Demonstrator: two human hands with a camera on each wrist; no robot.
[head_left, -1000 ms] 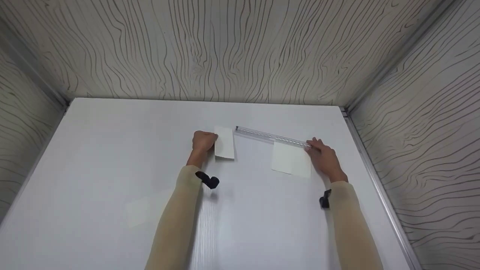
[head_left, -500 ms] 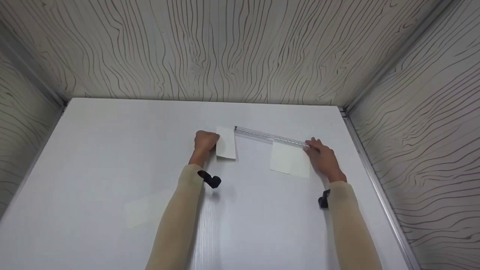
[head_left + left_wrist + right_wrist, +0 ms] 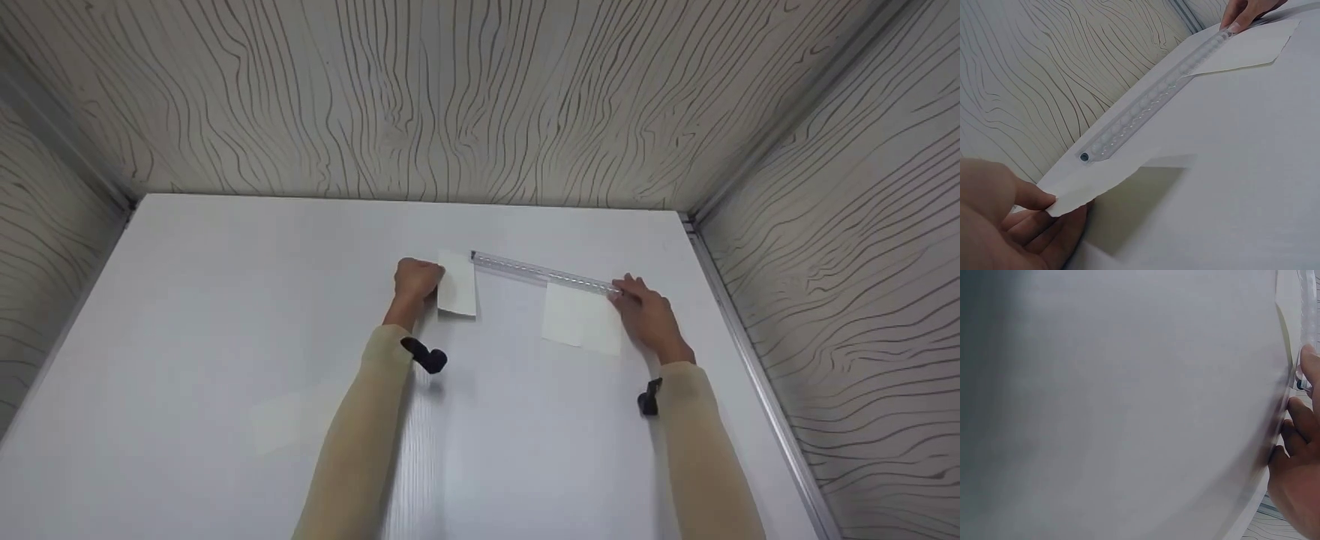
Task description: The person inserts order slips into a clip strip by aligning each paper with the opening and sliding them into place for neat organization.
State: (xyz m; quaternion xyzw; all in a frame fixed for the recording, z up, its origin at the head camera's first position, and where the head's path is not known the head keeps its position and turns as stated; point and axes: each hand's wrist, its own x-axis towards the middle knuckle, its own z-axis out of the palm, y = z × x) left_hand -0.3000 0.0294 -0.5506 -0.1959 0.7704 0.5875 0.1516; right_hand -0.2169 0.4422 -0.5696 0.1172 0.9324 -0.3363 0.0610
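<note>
My left hand [image 3: 417, 280] pinches a torn-edged piece of white paper [image 3: 457, 289] by its left edge, between thumb and curled fingers. In the left wrist view the paper's near edge is raised and throws a shadow on the table. A clear plastic ruler [image 3: 525, 268] lies slantwise to the right, its far left end close to that paper. My right hand [image 3: 649, 315] pinches the ruler's right end, with thumb and fingertips at the corner of a second piece of white paper [image 3: 581, 319]. This second piece lies below the ruler, along its lower edge.
The white table [image 3: 225, 300] meets a wood-grain patterned wall [image 3: 420, 105] at the back and another at the right [image 3: 862, 285]. Metal rails run along the side edges. A faint pale patch [image 3: 277, 427] shows on the table left of the left sleeve.
My left hand has shifted slightly to the right with its piece of paper, towards the ruler's left end. The right hand, the ruler and the second piece stay almost where they were.
</note>
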